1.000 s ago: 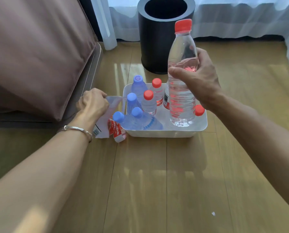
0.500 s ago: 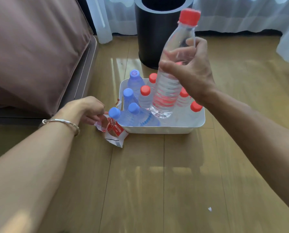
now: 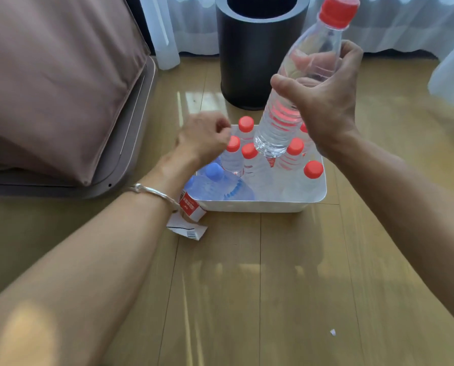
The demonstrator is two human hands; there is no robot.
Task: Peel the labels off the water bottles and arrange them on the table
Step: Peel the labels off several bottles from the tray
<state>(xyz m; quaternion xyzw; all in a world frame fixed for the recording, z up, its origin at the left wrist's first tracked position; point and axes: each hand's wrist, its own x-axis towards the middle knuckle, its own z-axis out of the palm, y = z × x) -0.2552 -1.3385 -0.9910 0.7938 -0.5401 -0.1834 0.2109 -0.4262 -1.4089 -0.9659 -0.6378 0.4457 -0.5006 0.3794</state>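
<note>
My right hand (image 3: 323,101) grips a clear, label-free water bottle (image 3: 281,122) with a red cap, tilted with its cap up to the right, above a white tub (image 3: 260,206). The tub holds several bottles: red-capped ones (image 3: 292,154) standing and blue-capped ones (image 3: 215,180) lying at its left. My left hand (image 3: 204,138) hovers over the tub's left end, fingers loosely curled with nothing in them; a silver bangle is on that wrist. A peeled red-and-white label (image 3: 190,207) lies crumpled on the wooden surface beside the tub's front left corner.
A black cylindrical bin (image 3: 260,48) stands behind the tub. A brown cushion on a grey base (image 3: 57,83) fills the left side. White curtains (image 3: 379,22) hang at the back. A tiny paper scrap (image 3: 332,332) lies on the wood at the front right.
My left hand let go of the peeled label beside the tub and rose over the tub's left end. My right hand tilted the bare bottle and lifted it slightly.
</note>
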